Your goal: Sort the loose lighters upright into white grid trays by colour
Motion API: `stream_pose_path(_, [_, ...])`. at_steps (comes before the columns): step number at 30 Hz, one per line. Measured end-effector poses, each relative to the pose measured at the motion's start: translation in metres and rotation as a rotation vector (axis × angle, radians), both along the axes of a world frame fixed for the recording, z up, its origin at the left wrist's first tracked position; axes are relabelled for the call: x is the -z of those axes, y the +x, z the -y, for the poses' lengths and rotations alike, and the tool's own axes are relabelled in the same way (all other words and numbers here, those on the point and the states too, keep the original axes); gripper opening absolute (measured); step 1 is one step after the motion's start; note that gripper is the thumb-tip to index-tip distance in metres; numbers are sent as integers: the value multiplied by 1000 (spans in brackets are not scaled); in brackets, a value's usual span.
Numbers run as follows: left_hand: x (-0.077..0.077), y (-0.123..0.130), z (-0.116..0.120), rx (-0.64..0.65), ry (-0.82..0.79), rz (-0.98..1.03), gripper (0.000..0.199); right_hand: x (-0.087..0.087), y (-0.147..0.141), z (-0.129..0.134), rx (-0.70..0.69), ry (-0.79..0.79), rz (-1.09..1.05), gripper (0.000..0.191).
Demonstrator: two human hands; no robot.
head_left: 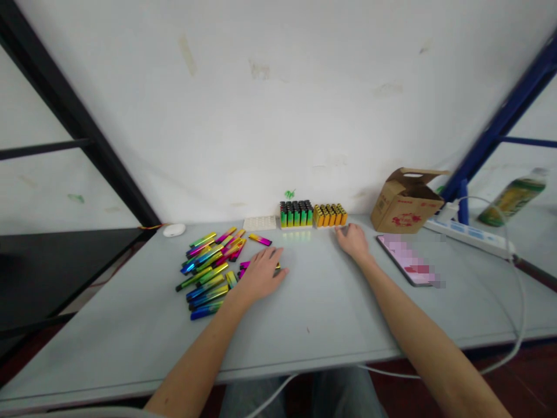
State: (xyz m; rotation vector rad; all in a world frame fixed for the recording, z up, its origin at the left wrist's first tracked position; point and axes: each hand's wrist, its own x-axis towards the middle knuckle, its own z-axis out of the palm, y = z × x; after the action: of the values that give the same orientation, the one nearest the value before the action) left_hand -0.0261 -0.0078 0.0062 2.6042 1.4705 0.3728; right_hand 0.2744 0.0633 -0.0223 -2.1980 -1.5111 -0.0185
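My left hand [261, 274] lies over the right edge of a pile of shiny lighters [209, 273], fingers stretched and thumb apart. Pink lighters [243, 266] show beside and partly under its palm; whether it grips one is hidden. My right hand [354, 242] rests on the table by the front right corner of a block of upright orange lighters [331, 216], its fingers curled. What those fingers hold, if anything, I cannot make out. Left of this block stands a block of green lighters with black tops [296, 214]. A white tray with holes [260, 223] sits further left.
One pink-yellow lighter [260, 239] lies apart behind the left hand. A white oval case [174, 230] is at the back left. On the right are an opened cardboard box [407, 203], a phone [404, 259], a power strip [472, 237] with a white cable, and a bottle [513, 199].
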Motion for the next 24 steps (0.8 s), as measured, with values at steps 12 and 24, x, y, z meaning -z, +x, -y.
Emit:
stream_pose_path(12, [3, -1, -11, -76, 73, 115, 50, -6, -44, 49, -285, -125, 152, 49])
stream_pose_path(24, [-2, -7, -68, -211, 206, -159, 52, -14, -43, 49, -297, -130, 132, 48])
